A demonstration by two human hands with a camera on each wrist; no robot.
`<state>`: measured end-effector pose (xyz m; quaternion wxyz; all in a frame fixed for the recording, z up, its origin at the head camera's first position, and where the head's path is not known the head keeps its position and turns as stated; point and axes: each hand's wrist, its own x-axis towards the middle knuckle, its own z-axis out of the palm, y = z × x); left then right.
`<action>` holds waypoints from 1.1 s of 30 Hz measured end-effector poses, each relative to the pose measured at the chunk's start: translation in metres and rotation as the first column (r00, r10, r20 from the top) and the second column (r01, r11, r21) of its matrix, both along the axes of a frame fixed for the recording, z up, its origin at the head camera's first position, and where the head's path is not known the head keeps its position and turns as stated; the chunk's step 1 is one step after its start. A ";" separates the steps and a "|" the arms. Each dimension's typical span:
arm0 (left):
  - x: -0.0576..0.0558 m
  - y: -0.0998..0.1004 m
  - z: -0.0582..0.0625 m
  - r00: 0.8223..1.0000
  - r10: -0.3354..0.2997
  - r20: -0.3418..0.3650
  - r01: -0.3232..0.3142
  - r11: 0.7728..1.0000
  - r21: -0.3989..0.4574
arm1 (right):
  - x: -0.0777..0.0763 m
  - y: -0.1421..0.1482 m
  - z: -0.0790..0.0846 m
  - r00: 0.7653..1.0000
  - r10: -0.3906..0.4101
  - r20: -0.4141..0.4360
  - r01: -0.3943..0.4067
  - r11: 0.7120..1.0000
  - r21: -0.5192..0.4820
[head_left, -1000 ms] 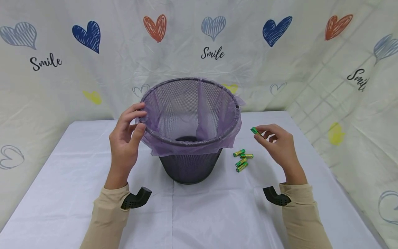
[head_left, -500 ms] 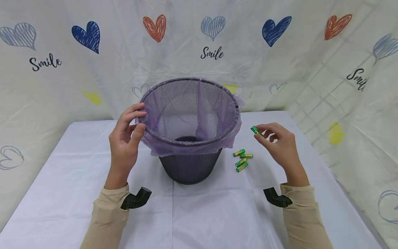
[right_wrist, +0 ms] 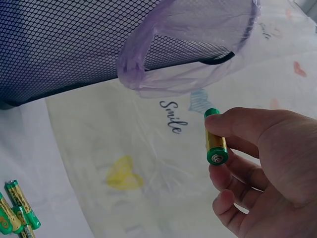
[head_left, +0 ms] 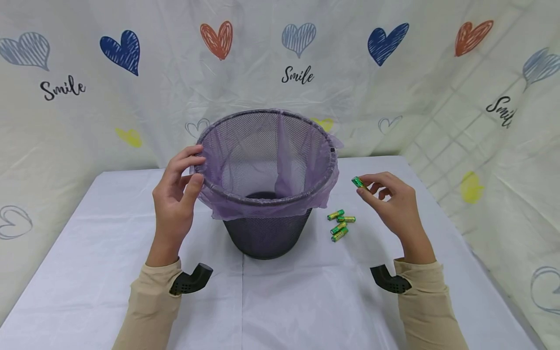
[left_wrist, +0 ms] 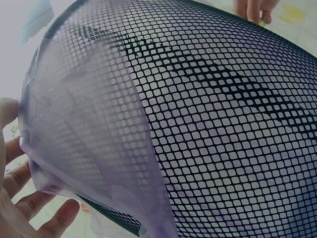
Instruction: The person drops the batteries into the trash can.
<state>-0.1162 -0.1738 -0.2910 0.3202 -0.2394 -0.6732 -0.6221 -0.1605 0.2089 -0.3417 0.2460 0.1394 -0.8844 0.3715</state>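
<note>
A black mesh wastebasket [head_left: 267,238] stands upright, a thin purple bin liner [head_left: 258,210] folded over its rim. My left hand [head_left: 177,201] rests on the left side of the lined rim with fingers spread. In the left wrist view, its fingers [left_wrist: 62,218] lie loosely along the edge of the bag. To the right of the wastebasket, my right hand [head_left: 389,197] pinches a green-and-gold battery [right_wrist: 216,139] between thumb and fingertips, above the table. Several more batteries [head_left: 339,228] lie in a small group on the table between the wastebasket and this hand.
A white cloth covers the table [head_left: 280,306]. Behind and at the sides hangs a pale curtain [head_left: 245,87] printed with hearts and the word Smile. Both sleeves carry a black wrist mount [head_left: 191,279].
The right hand rises very slightly with the battery still pinched. The left hand, the wastebasket and the loose batteries stay where they were.
</note>
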 end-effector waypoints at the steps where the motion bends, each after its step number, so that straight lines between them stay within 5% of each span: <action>1: 0.000 0.000 0.000 1.000 0.000 0.002 0.000 1.000 -0.002 | 0.000 0.000 0.000 1.000 0.001 -0.001 -0.001 1.000 -0.001; 16: 0.001 -0.003 0.001 1.000 0.011 0.000 -0.011 1.000 -0.025 | 0.005 -0.006 0.007 0.999 0.021 -0.039 -0.021 1.000 -0.014; 25: 0.002 -0.001 0.001 1.000 0.002 0.000 -0.002 1.000 -0.023 | 0.027 -0.023 0.032 0.999 0.029 -0.038 -0.030 0.999 -0.037; 33: 0.003 -0.001 0.001 1.000 0.014 0.008 -0.013 1.000 -0.026 | 0.031 -0.025 0.040 0.996 0.051 -0.067 -0.054 0.998 -0.039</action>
